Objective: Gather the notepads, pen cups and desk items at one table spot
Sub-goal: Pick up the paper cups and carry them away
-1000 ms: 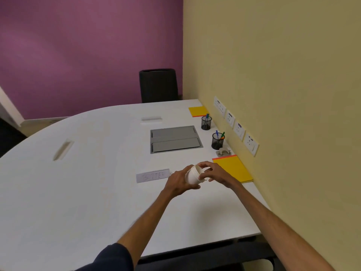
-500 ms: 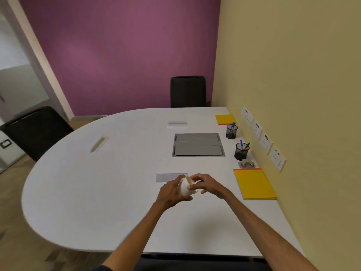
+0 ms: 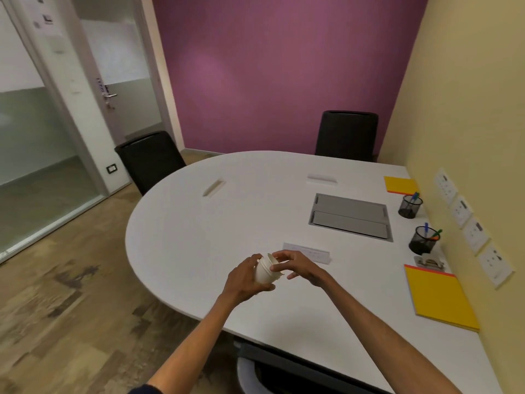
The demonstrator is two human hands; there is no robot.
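Both hands are gripping stacked white cups (image 3: 266, 271): left hand (image 3: 245, 277) wrapping the base, right hand (image 3: 295, 265) pinching the rim. Beyond the fingers to the right, notepads (image 3: 439, 297) and pen cups (image 3: 423, 239) are sitting spread along the wall, seemingly not yet gathered.

Both arms reach to the frame's centre; the left hand (image 3: 246, 277) and right hand (image 3: 298, 267) are closed, fingertips meeting.
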